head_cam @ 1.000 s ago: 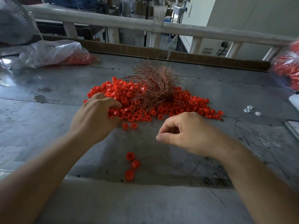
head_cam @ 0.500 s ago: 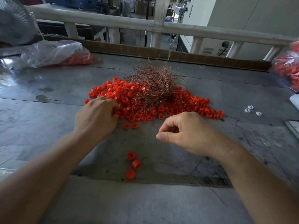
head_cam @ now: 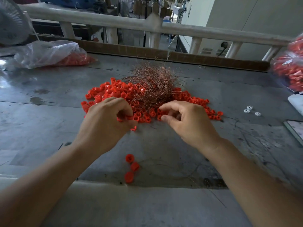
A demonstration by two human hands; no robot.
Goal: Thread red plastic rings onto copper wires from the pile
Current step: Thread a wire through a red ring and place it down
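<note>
A heap of red plastic rings (head_cam: 114,90) lies mid-table, with a tangled bundle of thin copper wires (head_cam: 155,87) on top of it. My left hand (head_cam: 105,123) sits at the heap's near left edge, its fingers curled around red rings (head_cam: 133,128) that show beneath the fingertips. My right hand (head_cam: 186,123) reaches to the near edge of the wire bundle. Its thumb and index finger are slightly apart, and I see nothing between them. Three red rings (head_cam: 130,158) lie in a row near the table's front edge, with a thin wire (head_cam: 164,164) curving off to the right.
A clear bag of red rings (head_cam: 49,53) lies back left, near a fan (head_cam: 11,22). Another bag of red parts (head_cam: 290,71) sits at the right edge. Small white pieces (head_cam: 250,110) and a flat device (head_cam: 295,128) lie on the right. A cardboard strip (head_cam: 213,60) lines the table's far edge.
My right hand has moved forward from the bare table to the wire bundle and its pinch has loosened. My left hand has shifted right along the heap's near edge.
</note>
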